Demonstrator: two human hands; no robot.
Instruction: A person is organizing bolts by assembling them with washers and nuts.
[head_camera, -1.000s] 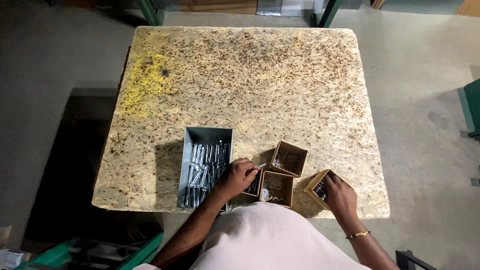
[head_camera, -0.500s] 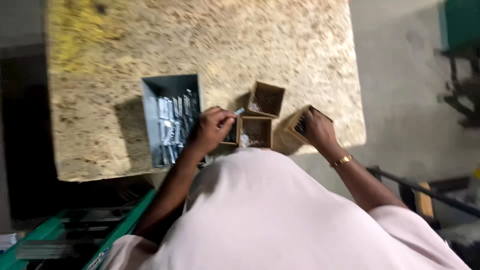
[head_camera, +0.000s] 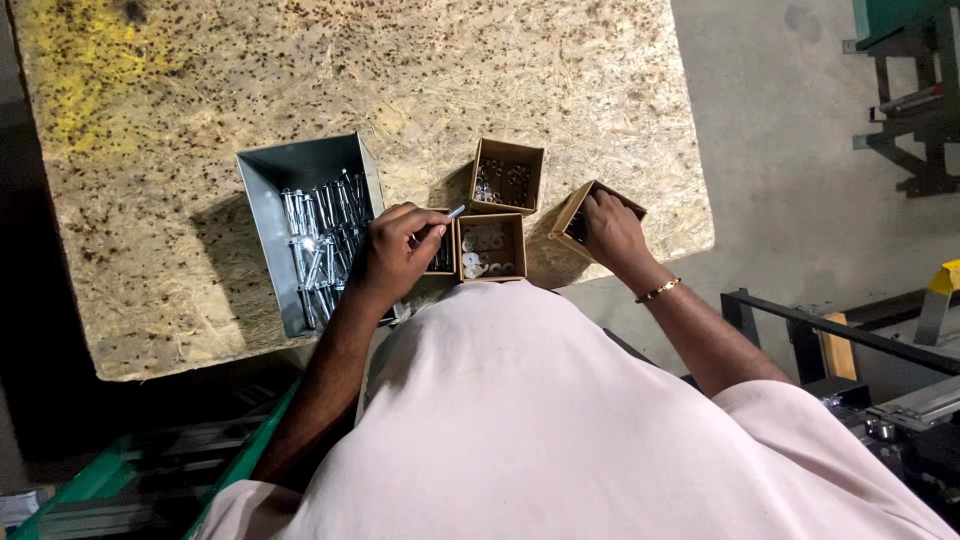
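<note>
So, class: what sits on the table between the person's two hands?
In the head view, a small cardboard box of washers sits between the left hand and the right hand.

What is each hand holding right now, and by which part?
The left hand pinches a metal bolt by its lower end, the tip poking out. The right hand reaches into a tilted cardboard box; whether it grips anything cannot be told.

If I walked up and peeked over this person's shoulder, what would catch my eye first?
Most likely the grey metal bin full of shiny bolts at the left of the speckled board table. Beside it the left hand holds a single bolt in its fingers. To the right sit small cardboard boxes; one shows pale washers, and the right hand reaches into a tilted box at the table's edge.
</note>
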